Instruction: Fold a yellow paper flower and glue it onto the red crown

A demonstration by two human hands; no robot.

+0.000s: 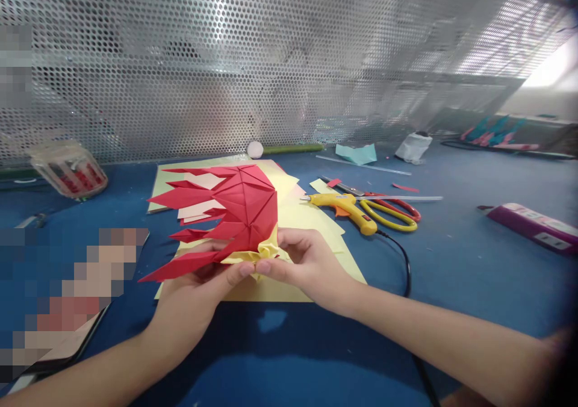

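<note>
A red folded-paper piece (248,199) with several pointed strips spreads to the left, held above yellow paper sheets (311,232). Crumpled yellow paper (253,253) lines its near lower edge. My left hand (198,292) is closed on the near side, thumb on the yellow edge and the other fingers hidden beneath the red paper. With thumb and fingers, my right hand (311,268) pinches the yellow edge at the right. Both thumb tips nearly meet there.
Right of the sheets lie a yellow glue gun (345,205) with a black cord, scissors (392,214), a clear glue stick (406,198) and a purple cutter (537,226). A jar (70,169) stands at left. A perforated metal screen (226,64) rises behind.
</note>
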